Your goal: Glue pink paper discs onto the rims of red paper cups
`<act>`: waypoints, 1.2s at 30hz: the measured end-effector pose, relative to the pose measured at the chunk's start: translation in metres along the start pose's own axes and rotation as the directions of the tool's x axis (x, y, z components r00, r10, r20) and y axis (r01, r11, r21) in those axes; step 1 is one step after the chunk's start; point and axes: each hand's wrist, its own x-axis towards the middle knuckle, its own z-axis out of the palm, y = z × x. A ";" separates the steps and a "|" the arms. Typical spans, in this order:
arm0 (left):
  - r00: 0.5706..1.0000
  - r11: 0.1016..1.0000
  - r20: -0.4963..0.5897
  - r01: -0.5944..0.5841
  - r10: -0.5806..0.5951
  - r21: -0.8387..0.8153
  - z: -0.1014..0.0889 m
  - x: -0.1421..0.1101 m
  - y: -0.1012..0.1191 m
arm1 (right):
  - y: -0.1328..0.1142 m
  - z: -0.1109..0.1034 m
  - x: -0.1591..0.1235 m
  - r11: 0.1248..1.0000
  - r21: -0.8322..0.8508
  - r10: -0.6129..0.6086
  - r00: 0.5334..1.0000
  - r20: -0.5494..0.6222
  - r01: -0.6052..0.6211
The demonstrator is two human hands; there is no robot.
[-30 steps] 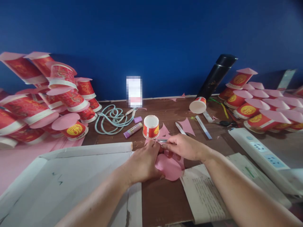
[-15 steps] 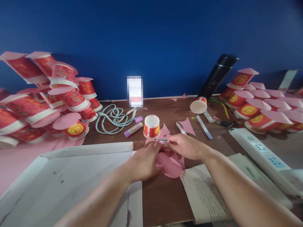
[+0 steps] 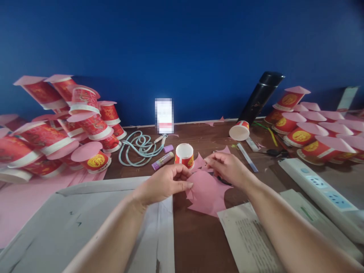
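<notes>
My left hand [image 3: 163, 184] is curled, its fingertips pinching the left edge of a pink paper piece [image 3: 207, 193] with jagged, pointed edges. My right hand [image 3: 227, 168] pinches the top of the same paper from the right. The paper is lifted a little above the brown table [image 3: 199, 235]. Just behind my hands a red and white paper cup [image 3: 184, 155] stands upside down. A dark tool, maybe scissors, shows partly under my right hand.
Red cups with pink paper lids are piled at the left [image 3: 57, 125] and right [image 3: 309, 131]. A light blue cord [image 3: 139, 146], a purple glue stick [image 3: 160, 160], a tipped cup [image 3: 239, 131], a black bottle [image 3: 260, 96], a white power strip [image 3: 321, 193], white cardboard [image 3: 85, 220] and printed paper [image 3: 253, 235] surround my hands.
Both hands rose off the table and lifted the pink paper, which now shows spread out with pointed edges. The camera view shifted slightly down.
</notes>
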 end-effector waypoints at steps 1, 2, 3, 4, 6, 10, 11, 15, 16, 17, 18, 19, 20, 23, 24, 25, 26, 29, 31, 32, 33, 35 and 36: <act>1.000 0.999 -0.015 -0.023 0.022 -0.041 -0.004 -0.001 0.003 | 0.001 0.000 0.001 1.000 0.003 0.006 0.999 -0.038 -0.006; 0.998 0.995 -0.040 -0.043 0.040 -0.095 -0.008 -0.001 0.006 | 0.002 0.000 0.003 1.000 0.006 0.015 0.998 -0.069 -0.015; 0.996 0.985 -0.074 -0.063 0.052 -0.161 -0.012 0.001 0.009 | 0.003 0.001 0.004 1.000 0.011 0.020 0.996 -0.092 -0.019; 0.991 0.968 -0.120 -0.088 0.061 -0.233 -0.017 0.003 0.013 | 0.005 0.002 0.006 1.000 0.016 0.021 0.993 -0.112 -0.020; 0.963 0.905 -0.250 -0.195 0.103 -0.377 -0.026 0.012 0.021 | 0.009 0.005 0.008 1.000 0.030 0.006 0.989 -0.148 -0.001; 0.874 0.736 -0.477 -0.383 0.093 -0.559 -0.037 0.032 0.030 | 0.015 0.011 0.009 0.994 0.073 -0.063 0.966 -0.251 0.084; 0.867 0.715 -0.492 -0.392 0.078 -0.578 -0.038 0.035 0.029 | 0.015 0.013 0.007 0.989 0.077 -0.097 0.957 -0.273 0.122; 0.878 0.669 -0.479 -0.362 0.011 -0.648 -0.035 0.043 0.012 | 0.010 0.023 -0.003 0.918 -0.033 -0.382 0.860 -0.338 0.395; 0.873 0.645 -0.488 -0.378 0.009 -0.664 -0.033 0.043 0.007 | 0.008 0.026 -0.005 0.887 -0.068 -0.450 0.826 -0.340 0.456; 0.869 0.619 -0.495 -0.393 0.008 -0.680 -0.032 0.044 0.003 | 0.006 0.029 -0.007 0.864 -0.092 -0.494 0.801 -0.337 0.494; 0.869 0.592 -0.495 -0.403 0.007 -0.698 -0.030 0.044 -0.001 | 0.005 0.032 -0.009 0.850 -0.106 -0.519 0.786 -0.336 0.516; 0.868 0.565 -0.497 -0.415 0.010 -0.713 -0.029 0.045 -0.004 | 0.005 0.034 -0.009 0.846 -0.112 -0.526 0.780 -0.338 0.522; 0.866 0.539 -0.499 -0.429 0.018 -0.725 -0.028 0.045 -0.006 | 0.004 0.036 -0.009 0.850 -0.111 -0.519 0.782 -0.345 0.515; 0.866 0.464 -0.497 -0.462 0.052 -0.756 -0.023 0.049 -0.011 | 0.004 0.038 -0.006 0.871 -0.115 -0.483 0.789 -0.380 0.478; 0.868 0.442 -0.493 -0.464 0.054 -0.768 -0.022 0.050 -0.013 | 0.002 0.038 -0.005 0.869 -0.135 -0.488 0.782 -0.389 0.476; 0.872 0.423 -0.487 -0.461 0.050 -0.780 -0.021 0.052 -0.016 | 0.001 0.038 -0.005 0.862 -0.170 -0.504 0.771 -0.390 0.478; 0.873 0.411 -0.486 -0.458 0.041 -0.788 -0.020 0.054 -0.019 | -0.002 0.039 -0.005 0.848 -0.217 -0.529 0.758 -0.380 0.483; 0.870 0.402 -0.493 -0.451 0.001 -0.797 -0.018 0.058 -0.027 | -0.011 0.043 -0.006 0.789 -0.377 -0.600 0.741 -0.302 0.485; 0.868 0.409 -0.497 -0.454 0.001 -0.791 -0.017 0.059 -0.029 | -0.016 0.047 -0.005 0.758 -0.459 -0.619 0.734 -0.280 0.464; 0.867 0.416 -0.498 -0.455 0.008 -0.787 -0.017 0.059 -0.030 | -0.018 0.049 -0.004 0.749 -0.488 -0.622 0.728 -0.287 0.448; 0.867 0.423 -0.498 -0.457 0.016 -0.782 -0.017 0.059 -0.030 | -0.019 0.051 -0.003 0.747 -0.509 -0.620 0.725 -0.300 0.428; 0.869 0.438 -0.494 -0.457 0.035 -0.774 -0.017 0.059 -0.030 | -0.019 0.053 0.000 0.754 -0.534 -0.601 0.729 -0.328 0.381; 0.871 0.444 -0.490 -0.457 0.045 -0.771 -0.017 0.058 -0.030 | -0.019 0.054 0.001 0.761 -0.542 -0.585 0.738 -0.335 0.357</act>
